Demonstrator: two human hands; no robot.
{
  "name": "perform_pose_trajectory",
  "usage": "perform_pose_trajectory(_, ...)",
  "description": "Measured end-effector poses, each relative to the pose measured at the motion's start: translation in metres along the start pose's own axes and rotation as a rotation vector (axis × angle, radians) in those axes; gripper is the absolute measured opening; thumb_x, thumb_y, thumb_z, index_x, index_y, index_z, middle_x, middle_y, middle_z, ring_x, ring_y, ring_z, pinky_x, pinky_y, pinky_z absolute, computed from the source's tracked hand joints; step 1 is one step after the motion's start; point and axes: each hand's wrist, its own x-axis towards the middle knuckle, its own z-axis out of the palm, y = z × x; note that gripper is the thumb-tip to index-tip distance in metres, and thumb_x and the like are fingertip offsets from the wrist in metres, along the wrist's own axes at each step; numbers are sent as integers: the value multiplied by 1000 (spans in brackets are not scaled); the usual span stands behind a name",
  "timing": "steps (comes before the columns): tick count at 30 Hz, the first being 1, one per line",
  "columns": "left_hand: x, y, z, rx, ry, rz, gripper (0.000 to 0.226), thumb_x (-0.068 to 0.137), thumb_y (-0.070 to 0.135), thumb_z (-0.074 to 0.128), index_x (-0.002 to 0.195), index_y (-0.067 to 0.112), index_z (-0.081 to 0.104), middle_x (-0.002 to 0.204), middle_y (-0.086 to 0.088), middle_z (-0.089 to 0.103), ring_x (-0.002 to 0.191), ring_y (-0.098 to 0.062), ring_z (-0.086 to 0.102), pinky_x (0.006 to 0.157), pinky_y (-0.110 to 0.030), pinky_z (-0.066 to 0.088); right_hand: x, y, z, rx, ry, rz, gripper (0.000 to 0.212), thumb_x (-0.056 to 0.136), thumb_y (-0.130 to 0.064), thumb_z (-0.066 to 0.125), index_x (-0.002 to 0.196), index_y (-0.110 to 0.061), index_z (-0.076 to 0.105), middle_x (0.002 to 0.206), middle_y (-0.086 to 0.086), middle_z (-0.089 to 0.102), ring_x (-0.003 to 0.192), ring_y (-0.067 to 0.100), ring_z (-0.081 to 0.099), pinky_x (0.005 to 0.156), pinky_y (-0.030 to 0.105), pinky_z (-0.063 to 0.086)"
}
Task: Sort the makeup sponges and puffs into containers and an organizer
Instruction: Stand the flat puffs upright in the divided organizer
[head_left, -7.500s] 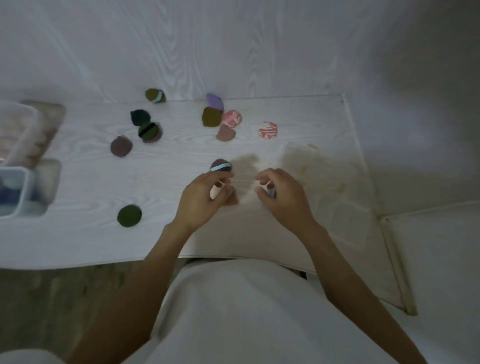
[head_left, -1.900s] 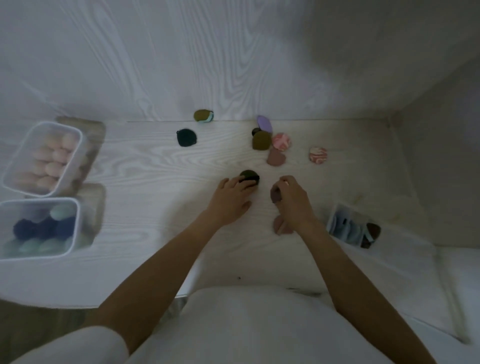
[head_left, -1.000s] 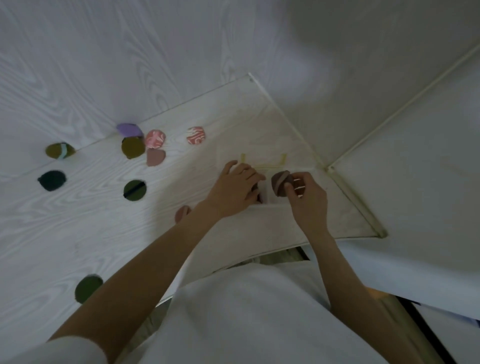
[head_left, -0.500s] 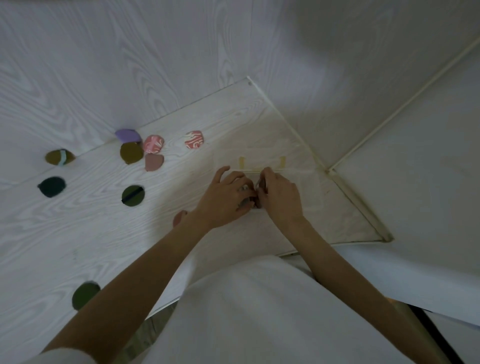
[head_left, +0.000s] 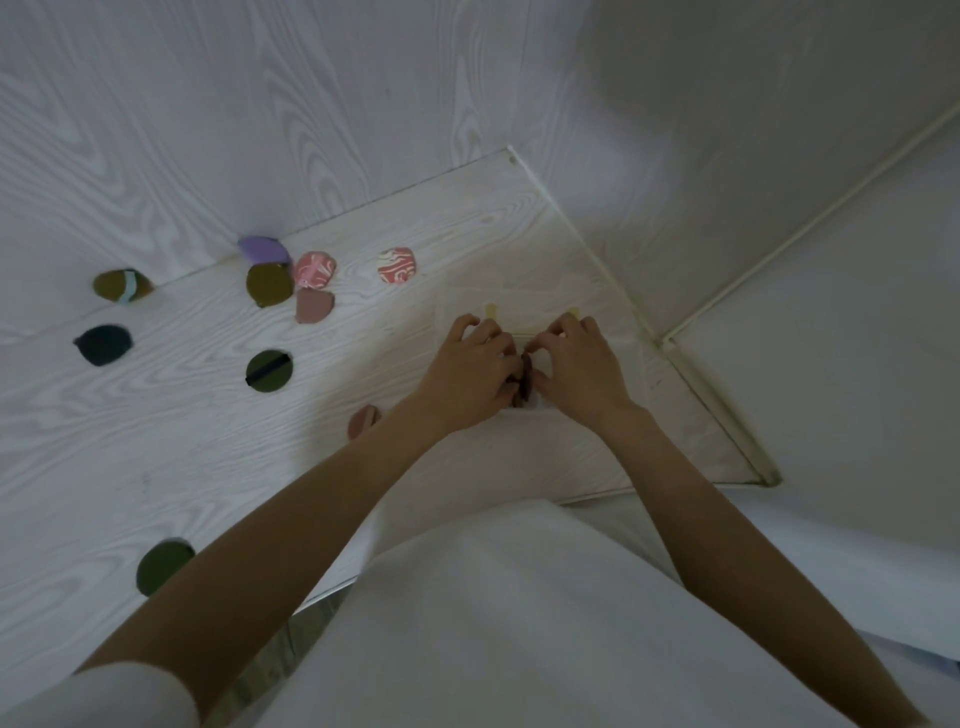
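Note:
Both hands meet over a clear organizer (head_left: 524, 304) at the table's right end. My left hand (head_left: 470, 371) and my right hand (head_left: 582, 371) pinch a brown puff (head_left: 525, 379) standing on edge between their fingertips, inside the organizer. Loose puffs lie to the left: a mauve one (head_left: 362, 420) by my left wrist, an olive one with a black strap (head_left: 268, 370), a dark teal one (head_left: 102, 344), a purple sponge (head_left: 262, 249), two pink patterned puffs (head_left: 315, 268) (head_left: 397, 266). The organizer's contents are mostly hidden by my hands.
More puffs: olive with a pale strap (head_left: 122, 285) by the back wall, plain olive (head_left: 268, 285), dusty pink (head_left: 313, 306), and dark green (head_left: 162, 565) near the front edge. The white wood-grain table (head_left: 156, 441) ends at a wall on the right.
My view swung right from the middle of the table to the organizer. My right hand carried the brown puff there, and both hands closed in on it over the organizer.

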Motion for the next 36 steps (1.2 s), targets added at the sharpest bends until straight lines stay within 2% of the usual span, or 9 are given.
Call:
perform_pose_trajectory(2, 6, 0, -3, -4, -23, -12, 18, 67, 31, 72, 72, 14, 69, 74, -4, 65, 79, -28, 59, 83, -39, 27, -2, -2, 2, -13, 41, 23, 28, 86, -22, 60, 111, -11, 63, 110, 13, 53, 103, 30, 44, 84, 35, 40)
perform_pose_trajectory(7, 11, -2, -8, -36, -138, -54, 33, 65, 51, 69, 79, 21, 71, 79, -1, 66, 82, -27, 58, 81, -41, 36, -3, -7, 8, -99, 71, 26, 19, 85, -20, 57, 96, -9, 68, 103, 14, 53, 97, 30, 45, 77, 37, 42)
perform_pose_trajectory(14, 15, 1, -6, 2, -115, -93, 23, 70, 37, 64, 72, 15, 70, 72, -2, 68, 74, -27, 60, 75, -38, 40, -14, -3, 12, -87, 153, -61, 14, 76, -18, 64, 66, -11, 69, 85, 11, 55, 78, 30, 48, 59, 35, 39)
perform_pose_trajectory(16, 11, 0, -1, -26, -60, -93, 20, 71, 35, 67, 77, 15, 69, 76, -2, 70, 76, -26, 62, 79, -38, 35, -19, -1, 15, -64, 153, -50, 16, 78, -20, 63, 67, -12, 70, 85, 11, 55, 76, 28, 47, 59, 35, 40)
perform_pose_trajectory(20, 1, -1, 3, -69, -9, -68, 29, 79, 38, 47, 84, 19, 68, 81, 2, 70, 81, -23, 62, 80, -34, 27, -16, 3, 18, -19, 145, -20, 15, 82, -20, 61, 78, -10, 72, 92, 12, 56, 83, 28, 47, 66, 38, 45)
perform_pose_trajectory(23, -6, 0, 5, -101, 4, -42, 30, 82, 36, 43, 89, 19, 67, 86, 2, 69, 84, -23, 59, 79, -33, 30, -15, 5, 13, 32, 96, -40, 16, 86, -19, 59, 89, -10, 72, 103, 12, 55, 93, 28, 46, 76, 33, 42)
perform_pose_trajectory(26, -10, 2, 4, -187, 58, -61, 26, 85, 30, 46, 91, 16, 67, 88, 0, 68, 85, -24, 59, 74, -34, 40, -17, 5, 6, 88, 122, -76, 15, 87, -15, 60, 91, -8, 72, 103, 15, 57, 94, 30, 48, 77, 33, 40)
perform_pose_trajectory(32, -45, -13, -17, -316, 300, -272, 22, 87, 25, 53, 100, 14, 68, 93, -1, 69, 81, -19, 57, 71, -27, 45, -7, -18, -12, 175, 234, -183, 16, 87, -19, 57, 97, -14, 68, 89, 6, 63, 80, 26, 58, 63, 32, 46)
perform_pose_trajectory(36, -98, -38, -33, -425, 353, -654, 23, 90, 30, 50, 104, 21, 66, 89, 7, 67, 76, -11, 58, 65, -27, 48, 20, -64, -23, 198, 128, -367, 19, 89, -18, 56, 105, -19, 66, 90, 2, 66, 78, 21, 61, 65, 32, 50)
